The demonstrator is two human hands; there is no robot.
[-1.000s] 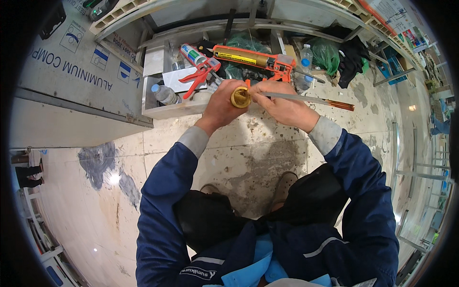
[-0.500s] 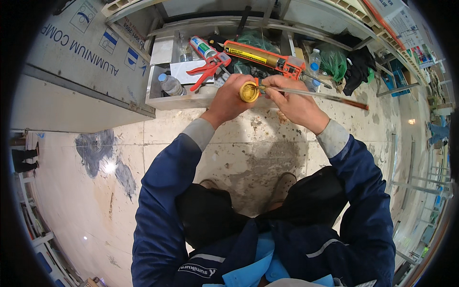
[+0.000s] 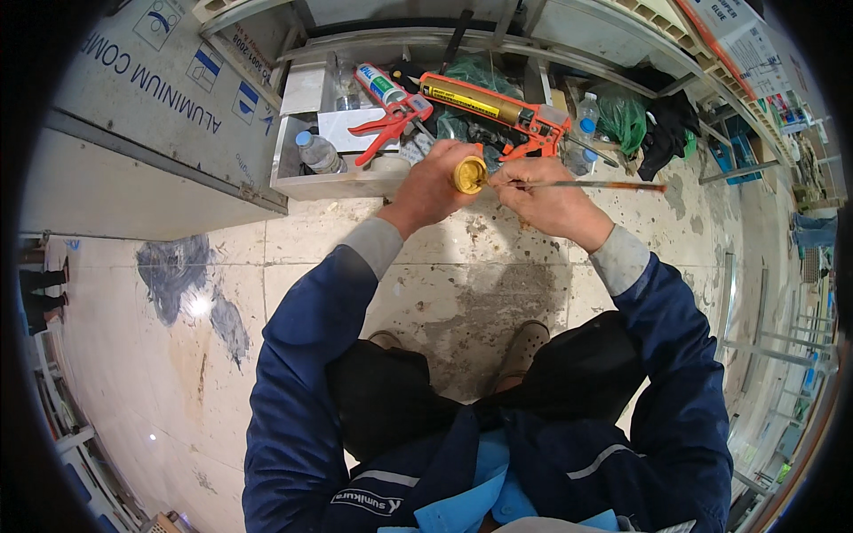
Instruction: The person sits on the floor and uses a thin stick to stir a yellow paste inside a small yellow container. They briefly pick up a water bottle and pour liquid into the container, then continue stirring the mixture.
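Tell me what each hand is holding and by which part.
The left hand grips a yellow round-mouthed container around its side. The right hand holds a thin strip near the end at the container's mouth; its brown-stained end sticks out free.

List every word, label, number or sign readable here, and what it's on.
I won't copy wording; print stands on:
Grey panel: large dark lettering, readable, plus blue symbols.
White tube: large letters readable, rest too small.
Gold tube: yellow label, too small to read.
Jacket badge: white lettering, readable.
Box, upper right: larger words readable, rest too small.
None visible on the yellow cup in the left hand or the stick in the right hand.
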